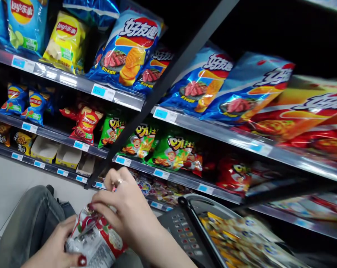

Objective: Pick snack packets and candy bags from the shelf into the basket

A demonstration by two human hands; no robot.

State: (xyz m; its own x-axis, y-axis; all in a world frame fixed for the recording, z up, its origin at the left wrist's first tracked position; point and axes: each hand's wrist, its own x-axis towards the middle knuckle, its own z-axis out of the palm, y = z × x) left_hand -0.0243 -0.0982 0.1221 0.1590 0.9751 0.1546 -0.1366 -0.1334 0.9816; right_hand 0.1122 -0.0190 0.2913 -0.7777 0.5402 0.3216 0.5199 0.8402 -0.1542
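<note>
A red and white snack packet [97, 243] with small dark print on its back is held low in front of my lap. Wrapped around its left side is my left hand [58, 242], with the thumb lying across the front. Above it my right hand [127, 204] bends over the packet, fingers curled and pinching near its top edge. A ring shows on one finger of that hand. Just to the right of my forearm stands a dark grey shopping basket [182, 230] with yellow and pale packets [241, 238] in it.
Shelves of chip bags run across the view, with blue bags [134, 48], a yellow bag [66, 42], green bags [171, 150] and a red bag [87, 123]. Open cartons [69, 154] sit on the lower shelf. A dark shelf post [182, 59] slants between bays. Pale floor tiles [12, 182] show at left.
</note>
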